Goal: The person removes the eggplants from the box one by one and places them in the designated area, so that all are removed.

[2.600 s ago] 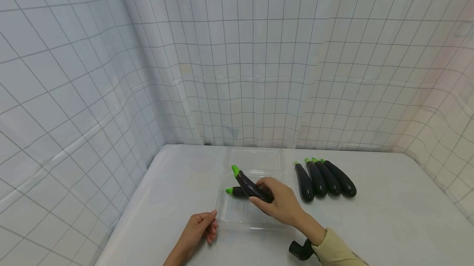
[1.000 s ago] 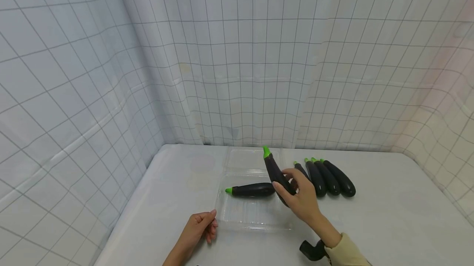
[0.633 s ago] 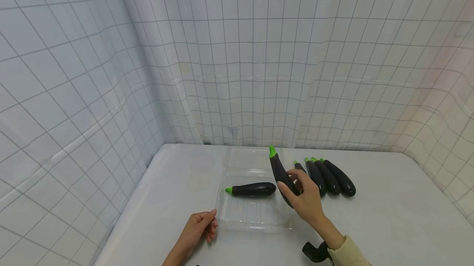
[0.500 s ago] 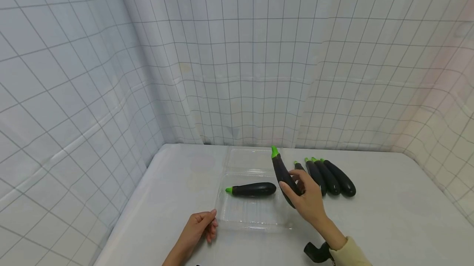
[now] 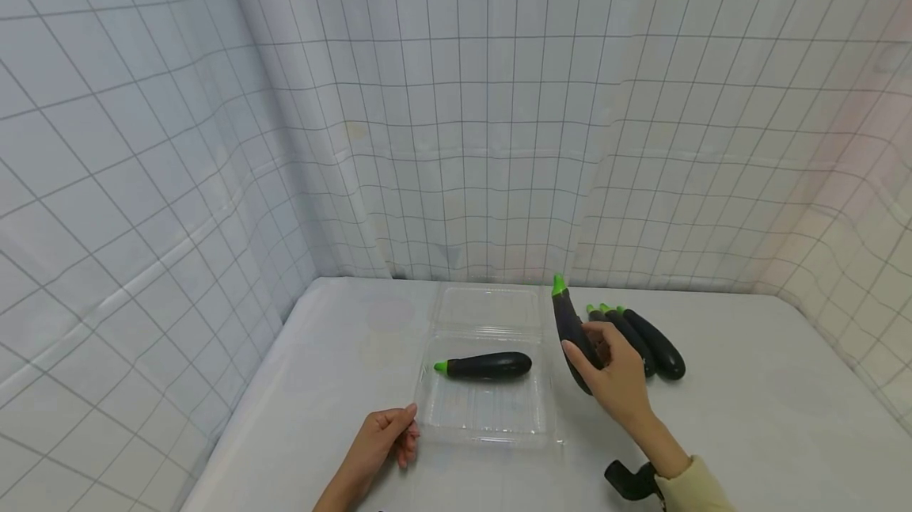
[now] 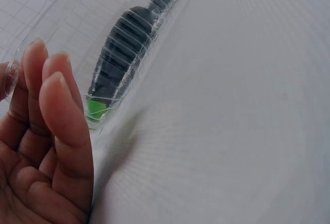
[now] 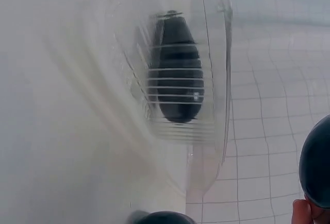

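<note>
My right hand (image 5: 614,365) grips a dark eggplant (image 5: 570,326) with a bright green stem, tilted stem-up to the right of the clear plastic box (image 5: 484,415). Its rounded end (image 7: 318,162) shows at the edge of the right wrist view, a fingertip against it. Inside the box a second eggplant (image 5: 488,365) lies crosswise, stem to the left; the left wrist view shows this eggplant (image 6: 121,54) through the ribbed wall. My left hand (image 5: 385,437) pinches the box's near left rim between thumb and fingers (image 6: 64,105).
Several more eggplants (image 5: 659,346) lie side by side right of the box, the leftmost hidden behind my right hand and its eggplant. The hinged lid (image 5: 488,308) lies folded back. A gridded white curtain (image 5: 470,140) surrounds the table (image 5: 748,417).
My right hand has carried its eggplant from over the box rightward, past the box's right edge, in front of the row. The left hand and the box's eggplant have stayed put.
</note>
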`<state>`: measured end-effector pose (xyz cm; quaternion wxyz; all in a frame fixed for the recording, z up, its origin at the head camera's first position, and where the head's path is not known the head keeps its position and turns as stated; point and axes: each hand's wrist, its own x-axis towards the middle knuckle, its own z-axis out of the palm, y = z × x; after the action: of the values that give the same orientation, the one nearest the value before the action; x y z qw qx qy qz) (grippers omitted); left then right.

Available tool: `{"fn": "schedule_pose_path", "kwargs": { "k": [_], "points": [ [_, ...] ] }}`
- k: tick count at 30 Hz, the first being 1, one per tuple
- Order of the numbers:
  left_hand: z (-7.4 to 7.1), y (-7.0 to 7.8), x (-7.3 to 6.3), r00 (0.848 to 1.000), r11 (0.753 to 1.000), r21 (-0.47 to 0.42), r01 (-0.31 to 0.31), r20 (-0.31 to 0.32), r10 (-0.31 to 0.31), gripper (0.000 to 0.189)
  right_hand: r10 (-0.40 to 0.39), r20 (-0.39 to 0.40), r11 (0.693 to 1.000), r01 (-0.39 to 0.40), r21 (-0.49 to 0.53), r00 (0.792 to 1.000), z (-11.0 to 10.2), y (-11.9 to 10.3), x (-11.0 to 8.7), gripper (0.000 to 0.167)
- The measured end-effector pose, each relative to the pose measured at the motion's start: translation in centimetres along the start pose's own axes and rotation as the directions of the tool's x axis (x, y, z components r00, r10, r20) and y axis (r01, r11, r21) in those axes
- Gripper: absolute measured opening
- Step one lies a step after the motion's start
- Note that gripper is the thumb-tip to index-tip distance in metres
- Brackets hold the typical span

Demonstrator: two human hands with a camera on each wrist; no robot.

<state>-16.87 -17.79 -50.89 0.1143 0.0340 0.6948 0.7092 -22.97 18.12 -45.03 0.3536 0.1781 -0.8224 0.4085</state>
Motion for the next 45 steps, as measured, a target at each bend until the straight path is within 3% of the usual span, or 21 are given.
{"fn": "schedule_pose_path", "kwargs": {
  "k": [7, 21, 45],
  "points": [
    [0.0, -0.2, 0.1, 1.0, 1.0, 0.002, 0.015, -0.008, -0.014, 0.042, 0.014, -0.037, 1.0, -0.014, -0.008, 0.999, -0.6, 0.9, 0.4, 0.036],
    [0.0, -0.4, 0.1, 1.0, 1.0, 0.016, 0.008, 0.001, -0.008, 0.041, 0.128, -0.113, 0.992, -0.125, 0.032, 0.985, -1.5, 2.3, 0.3, 0.034],
    [0.0, -0.3, 0.1, 1.0, 1.0, 0.001, -0.011, 0.005, 0.011, 0.04, 0.214, -0.214, 0.969, -0.235, -0.078, 0.953, -3.5, 5.3, 0.8, 0.036]
  ]
}}
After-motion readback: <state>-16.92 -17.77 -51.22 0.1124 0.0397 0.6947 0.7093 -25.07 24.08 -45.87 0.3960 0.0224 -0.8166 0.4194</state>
